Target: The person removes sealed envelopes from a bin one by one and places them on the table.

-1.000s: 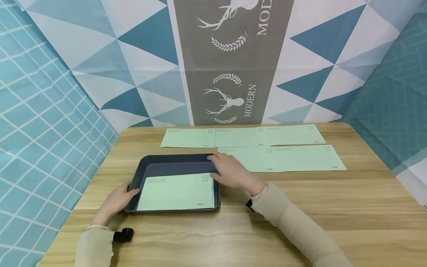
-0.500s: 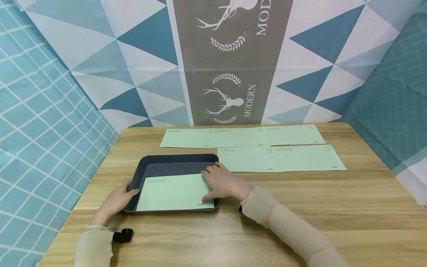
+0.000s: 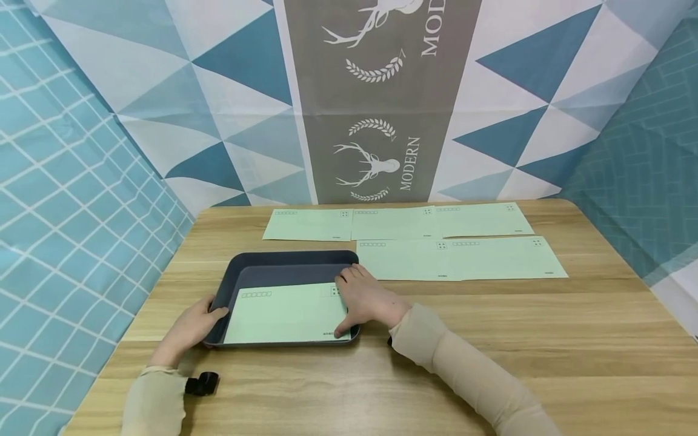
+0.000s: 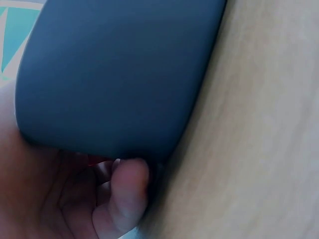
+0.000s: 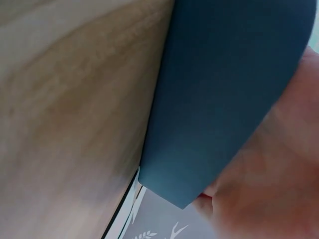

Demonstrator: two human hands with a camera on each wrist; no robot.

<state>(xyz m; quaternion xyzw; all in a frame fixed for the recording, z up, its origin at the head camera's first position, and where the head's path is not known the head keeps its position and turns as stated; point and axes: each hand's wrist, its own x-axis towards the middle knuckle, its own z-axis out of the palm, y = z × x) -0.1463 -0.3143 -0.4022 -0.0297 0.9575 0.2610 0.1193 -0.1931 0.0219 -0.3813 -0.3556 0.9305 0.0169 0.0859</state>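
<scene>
A dark grey-blue tray (image 3: 294, 258) lies on the table with light green envelopes (image 3: 283, 315) inside, apparently stacked. My left hand (image 3: 188, 324) grips the tray's left side, thumb over the rim; in the left wrist view, its curled fingers (image 4: 128, 191) touch the tray's outer wall (image 4: 119, 74) near the bottom. Over the tray's right side, my right hand (image 3: 368, 297) rests at the right end of the top envelope, thumb and fingers spread apart. Its fingertips are hidden in the right wrist view, where the hand (image 5: 274, 184) shows behind the tray wall (image 5: 224, 89).
Several more green envelopes lie in two rows behind and right of the tray, including a back-left envelope (image 3: 308, 225) and a front-right envelope (image 3: 507, 258). The wooden table (image 3: 491, 327) meets a patterned backdrop (image 3: 376, 109) at the rear.
My right hand has come from the tray's upper right rim down and toward the front, onto the envelope's right end. Most recently its thumb shifted forward. My left hand stays on the tray.
</scene>
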